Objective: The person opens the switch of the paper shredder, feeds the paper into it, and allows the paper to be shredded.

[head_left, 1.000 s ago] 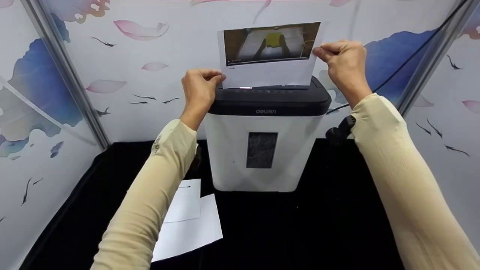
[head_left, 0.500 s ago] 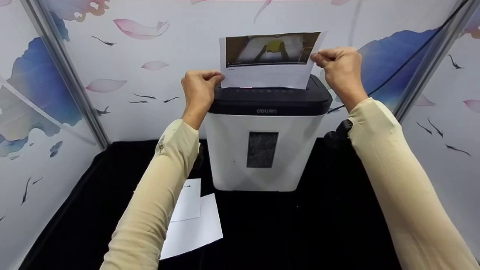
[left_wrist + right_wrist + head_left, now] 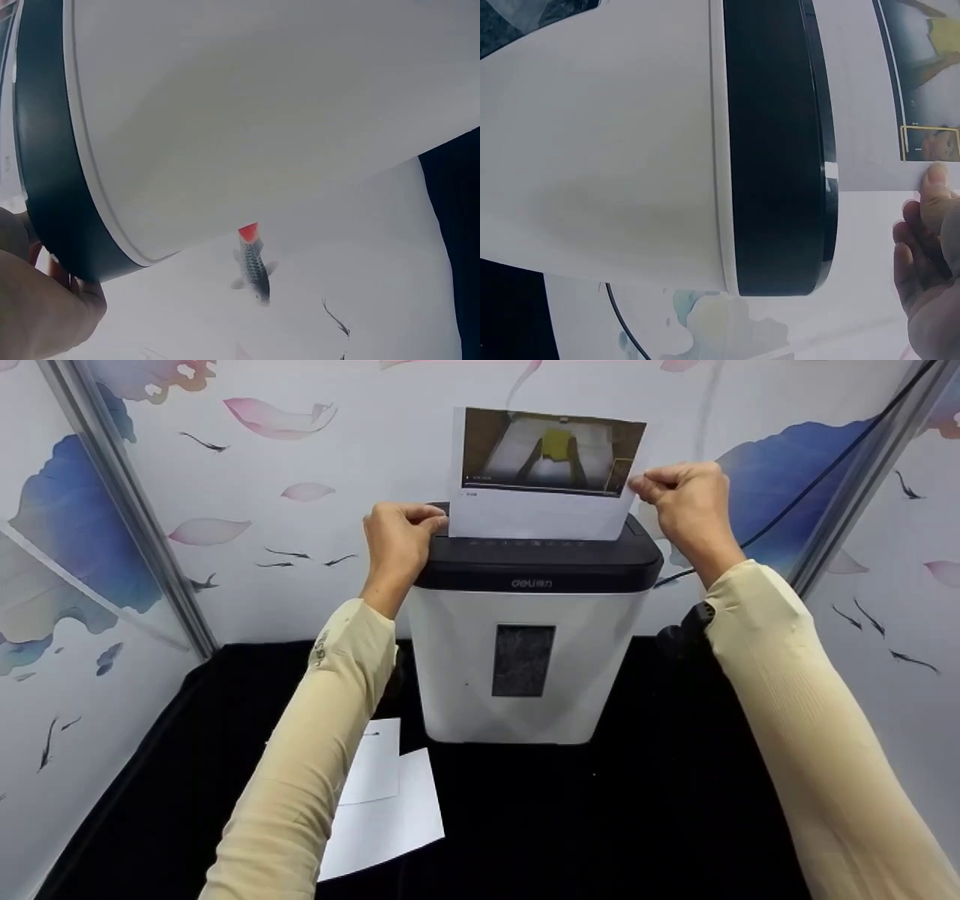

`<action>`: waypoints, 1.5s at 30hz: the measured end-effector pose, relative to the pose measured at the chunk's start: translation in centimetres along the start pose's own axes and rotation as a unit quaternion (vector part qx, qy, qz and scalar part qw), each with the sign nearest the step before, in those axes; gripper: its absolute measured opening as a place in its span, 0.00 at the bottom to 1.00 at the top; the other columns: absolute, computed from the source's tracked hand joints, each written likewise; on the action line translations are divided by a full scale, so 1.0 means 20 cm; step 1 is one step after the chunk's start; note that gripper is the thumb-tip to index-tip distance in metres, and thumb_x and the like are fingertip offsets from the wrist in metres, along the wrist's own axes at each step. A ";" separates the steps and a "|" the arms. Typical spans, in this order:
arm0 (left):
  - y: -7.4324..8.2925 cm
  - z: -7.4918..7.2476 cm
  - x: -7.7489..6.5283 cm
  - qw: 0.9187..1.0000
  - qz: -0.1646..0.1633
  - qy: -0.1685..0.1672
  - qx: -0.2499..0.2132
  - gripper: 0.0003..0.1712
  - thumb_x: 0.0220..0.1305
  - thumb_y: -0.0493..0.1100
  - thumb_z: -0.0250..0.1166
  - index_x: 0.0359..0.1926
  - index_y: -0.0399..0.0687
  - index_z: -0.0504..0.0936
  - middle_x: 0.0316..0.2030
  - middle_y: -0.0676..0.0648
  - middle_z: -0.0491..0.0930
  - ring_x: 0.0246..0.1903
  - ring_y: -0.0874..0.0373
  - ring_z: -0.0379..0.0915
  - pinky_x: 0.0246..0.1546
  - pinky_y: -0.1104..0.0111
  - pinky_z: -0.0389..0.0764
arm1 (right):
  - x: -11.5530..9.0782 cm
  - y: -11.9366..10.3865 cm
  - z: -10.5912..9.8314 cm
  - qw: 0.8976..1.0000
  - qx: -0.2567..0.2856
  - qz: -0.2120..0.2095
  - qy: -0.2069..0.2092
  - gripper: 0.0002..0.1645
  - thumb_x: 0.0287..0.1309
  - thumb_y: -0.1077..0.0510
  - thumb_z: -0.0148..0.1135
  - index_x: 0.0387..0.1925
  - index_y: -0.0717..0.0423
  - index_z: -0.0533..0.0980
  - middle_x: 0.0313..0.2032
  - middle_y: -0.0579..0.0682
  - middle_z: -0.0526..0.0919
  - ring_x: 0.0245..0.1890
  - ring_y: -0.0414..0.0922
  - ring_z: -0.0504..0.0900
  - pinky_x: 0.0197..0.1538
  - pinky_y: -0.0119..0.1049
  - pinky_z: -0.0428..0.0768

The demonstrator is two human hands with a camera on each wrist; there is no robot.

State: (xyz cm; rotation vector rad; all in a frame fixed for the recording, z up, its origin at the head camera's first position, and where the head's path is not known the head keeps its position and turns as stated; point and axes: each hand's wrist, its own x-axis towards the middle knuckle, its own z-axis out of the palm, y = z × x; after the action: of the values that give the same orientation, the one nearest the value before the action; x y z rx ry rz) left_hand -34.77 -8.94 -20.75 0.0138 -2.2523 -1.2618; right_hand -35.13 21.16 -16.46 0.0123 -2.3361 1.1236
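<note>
In the head view, a white sheet of paper (image 3: 540, 514) with a printed photo stands upright, its lower edge at the top of a black-and-white paper shredder (image 3: 525, 566). My right hand (image 3: 690, 506) pinches the sheet's right edge between thumb and fingers; the right wrist view shows the thumb (image 3: 936, 180) on the paper. At the sheet's left edge is my left hand (image 3: 401, 536), fingers bent and fingertips against or just beside the paper. Whether they grip it is unclear. The left wrist view shows that hand's fingers beside the shredder's dark lid (image 3: 56, 150).
Loose white sheets (image 3: 390, 817) lie on the black cloth (image 3: 525, 825) at the front left, partly under my left forearm. A black cable (image 3: 817, 476) runs behind the shredder on the right. Painted panels (image 3: 300, 547) enclose the back and sides.
The sheet dipped, then rose again and shifted slightly right, with its left top corner higher. My right hand lowered, then moved a little right. The left hand stayed almost still.
</note>
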 end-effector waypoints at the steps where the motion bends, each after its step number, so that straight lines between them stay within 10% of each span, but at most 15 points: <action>1: 0.00 0.00 0.00 1.000 -0.001 -0.003 0.002 0.07 0.54 0.45 0.68 0.35 0.52 0.87 0.37 0.52 0.85 0.40 0.64 0.78 0.42 0.74 0.76 | 0.00 0.00 0.00 1.000 -0.001 0.004 -0.003 0.25 0.43 0.42 0.67 0.42 0.49 0.82 0.40 0.45 0.85 0.30 0.25 0.80 0.49 0.27 0.77; 9: -0.01 0.00 0.01 1.000 0.016 -0.020 -0.001 0.19 0.53 0.51 0.67 0.46 0.53 0.83 0.42 0.52 0.84 0.45 0.64 0.77 0.68 0.66 0.48 | -0.02 0.02 0.05 0.999 -0.036 0.004 -0.035 0.24 0.43 0.39 0.65 0.41 0.45 0.82 0.44 0.46 0.84 0.40 0.34 0.80 0.49 0.31 0.77; 24: -0.02 0.00 0.00 0.998 0.021 -0.013 0.058 0.10 0.57 0.50 0.65 0.38 0.54 0.87 0.37 0.53 0.85 0.45 0.61 0.78 0.68 0.64 0.54 | -0.05 0.08 0.10 0.997 -0.060 -0.005 -0.049 0.22 0.46 0.39 0.64 0.40 0.46 0.83 0.43 0.46 0.85 0.43 0.37 0.77 0.46 0.29 0.75; 31: -0.02 0.01 -0.01 0.999 0.018 -0.006 0.042 0.10 0.57 0.49 0.65 0.39 0.55 0.86 0.39 0.53 0.85 0.45 0.62 0.77 0.50 0.70 0.74 | -0.07 0.10 0.15 0.998 -0.048 -0.045 -0.022 0.19 0.51 0.44 0.64 0.37 0.54 0.83 0.32 0.44 0.80 0.34 0.37 0.72 0.37 0.25 0.69; 45: -0.05 -0.04 -0.02 0.993 -0.001 -0.003 0.119 0.10 0.56 0.51 0.65 0.38 0.57 0.86 0.42 0.54 0.84 0.51 0.54 0.68 0.51 0.62 0.67 | -0.08 0.10 0.21 0.996 -0.040 -0.081 -0.001 0.19 0.54 0.45 0.61 0.38 0.55 0.83 0.38 0.53 0.81 0.38 0.42 0.73 0.42 0.31 0.68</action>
State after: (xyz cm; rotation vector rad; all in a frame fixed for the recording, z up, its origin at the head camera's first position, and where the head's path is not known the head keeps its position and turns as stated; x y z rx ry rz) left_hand -34.22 -9.95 -21.39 0.1015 -2.3947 -0.9890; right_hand -36.25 19.06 -20.87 0.1713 -2.3335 0.9494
